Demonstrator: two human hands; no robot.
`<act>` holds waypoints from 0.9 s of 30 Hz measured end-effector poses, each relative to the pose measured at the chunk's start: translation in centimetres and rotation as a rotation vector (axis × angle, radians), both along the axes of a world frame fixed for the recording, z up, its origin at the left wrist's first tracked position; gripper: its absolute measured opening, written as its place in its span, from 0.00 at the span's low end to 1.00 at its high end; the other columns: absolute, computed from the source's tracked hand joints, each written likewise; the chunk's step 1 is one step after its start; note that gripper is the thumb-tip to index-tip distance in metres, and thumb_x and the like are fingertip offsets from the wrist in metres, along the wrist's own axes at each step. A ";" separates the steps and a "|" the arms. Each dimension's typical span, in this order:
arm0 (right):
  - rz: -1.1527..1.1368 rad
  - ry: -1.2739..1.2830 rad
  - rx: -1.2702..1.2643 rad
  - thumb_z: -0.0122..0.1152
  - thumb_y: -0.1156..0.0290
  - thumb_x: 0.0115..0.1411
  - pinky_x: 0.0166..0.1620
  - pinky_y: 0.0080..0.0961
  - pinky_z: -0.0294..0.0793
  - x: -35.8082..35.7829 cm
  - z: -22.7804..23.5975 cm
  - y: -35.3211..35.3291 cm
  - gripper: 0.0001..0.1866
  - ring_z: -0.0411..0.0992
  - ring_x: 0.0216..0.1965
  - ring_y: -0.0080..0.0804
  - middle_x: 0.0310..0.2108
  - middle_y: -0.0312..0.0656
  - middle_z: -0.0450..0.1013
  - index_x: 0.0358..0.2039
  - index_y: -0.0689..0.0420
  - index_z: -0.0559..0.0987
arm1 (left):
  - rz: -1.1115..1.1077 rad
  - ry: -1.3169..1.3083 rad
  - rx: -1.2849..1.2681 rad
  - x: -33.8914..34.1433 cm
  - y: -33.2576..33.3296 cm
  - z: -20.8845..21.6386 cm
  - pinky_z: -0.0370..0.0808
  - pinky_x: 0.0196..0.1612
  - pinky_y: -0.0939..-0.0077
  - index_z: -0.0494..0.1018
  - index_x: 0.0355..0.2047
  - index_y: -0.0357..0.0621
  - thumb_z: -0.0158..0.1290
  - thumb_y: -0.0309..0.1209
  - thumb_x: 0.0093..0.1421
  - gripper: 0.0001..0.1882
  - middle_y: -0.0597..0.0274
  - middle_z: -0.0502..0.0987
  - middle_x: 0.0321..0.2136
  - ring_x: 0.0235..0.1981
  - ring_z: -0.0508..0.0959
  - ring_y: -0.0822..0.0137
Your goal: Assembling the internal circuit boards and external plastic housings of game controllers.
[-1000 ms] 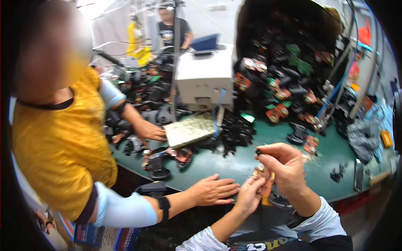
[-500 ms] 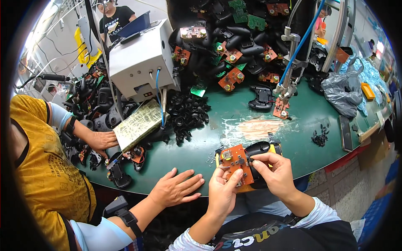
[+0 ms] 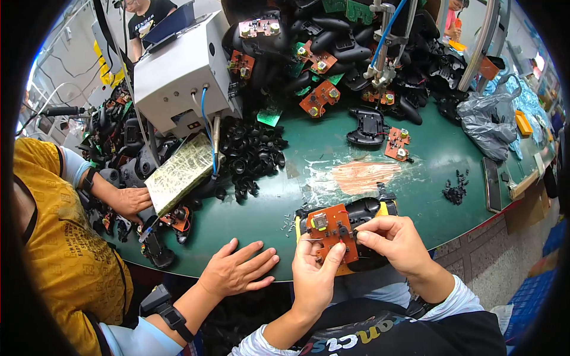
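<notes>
The board (image 3: 333,231) is gripped by the left hand (image 3: 316,274). Its right edge seems worked by the pinched right hand (image 3: 396,248), contents hidden. Steadiness is needed.

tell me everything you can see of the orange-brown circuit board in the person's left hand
The flat, roughly rectangular orange-brown circuit board looks rigid, with small dark components on its face and a square yellow-green-edged part near the upper left. That face is turned toward the camera. The person's left hand grips its lower end, hiding some of it. The right hand is at its right edge; contact is unclear. It is held in front of a black, curved plastic shell; whether they touch cannot be told.
</notes>
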State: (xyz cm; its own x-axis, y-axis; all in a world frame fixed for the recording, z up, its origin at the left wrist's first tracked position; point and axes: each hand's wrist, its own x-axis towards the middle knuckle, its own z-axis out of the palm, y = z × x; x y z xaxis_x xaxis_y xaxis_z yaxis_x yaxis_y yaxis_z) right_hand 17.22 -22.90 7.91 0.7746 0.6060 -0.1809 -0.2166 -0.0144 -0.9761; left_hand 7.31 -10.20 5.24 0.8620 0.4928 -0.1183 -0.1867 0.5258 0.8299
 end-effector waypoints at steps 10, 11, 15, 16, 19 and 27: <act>-0.109 0.098 0.094 0.63 0.76 0.59 0.20 0.11 0.56 -0.5 0.0 0.6 0.07 0.61 0.19 0.11 0.27 0.34 0.74 0.37 0.64 0.80 | 0.012 0.052 0.204 0.7 -0.5 2.0 0.74 0.47 0.79 0.62 0.49 0.34 0.53 0.23 0.63 0.16 0.56 0.75 0.42 0.43 0.76 0.71; -0.132 0.115 0.132 0.63 0.76 0.59 0.20 0.11 0.55 -0.6 -0.1 0.6 0.07 0.61 0.19 0.11 0.27 0.35 0.74 0.37 0.64 0.80 | -0.001 0.070 0.226 0.7 -0.5 2.1 0.74 0.46 0.79 0.61 0.48 0.34 0.52 0.23 0.63 0.15 0.56 0.75 0.41 0.42 0.76 0.71; -0.191 0.114 0.147 0.62 0.77 0.59 0.19 0.11 0.54 -1.0 -0.5 0.7 0.05 0.60 0.19 0.11 0.27 0.35 0.74 0.36 0.63 0.79 | -0.012 0.058 0.186 1.0 -0.7 2.1 0.74 0.45 0.79 0.61 0.48 0.34 0.51 0.22 0.64 0.15 0.56 0.75 0.41 0.42 0.77 0.71; -0.191 0.125 0.144 0.62 0.77 0.60 0.19 0.11 0.54 -0.9 -0.6 0.7 0.05 0.60 0.18 0.11 0.27 0.35 0.74 0.36 0.64 0.79 | 0.005 0.050 0.197 1.0 -0.8 1.9 0.75 0.45 0.79 0.61 0.48 0.34 0.51 0.22 0.64 0.15 0.56 0.75 0.41 0.41 0.77 0.71; -0.176 0.133 0.127 0.62 0.77 0.59 0.19 0.11 0.55 -0.8 -0.7 0.6 0.05 0.60 0.18 0.11 0.27 0.36 0.74 0.36 0.64 0.78 | 0.030 0.038 0.219 1.0 -0.8 1.8 0.75 0.45 0.79 0.61 0.48 0.34 0.51 0.22 0.64 0.15 0.56 0.75 0.41 0.41 0.77 0.71; -0.092 -0.076 0.062 0.65 0.78 0.58 0.36 0.16 0.72 -0.1 -1.2 0.2 0.05 0.72 0.32 0.18 0.31 0.36 0.76 0.34 0.65 0.81 | 0.030 0.062 0.505 0.8 -0.5 2.0 0.74 0.41 0.80 0.61 0.48 0.34 0.51 0.23 0.64 0.15 0.54 0.76 0.39 0.40 0.78 0.70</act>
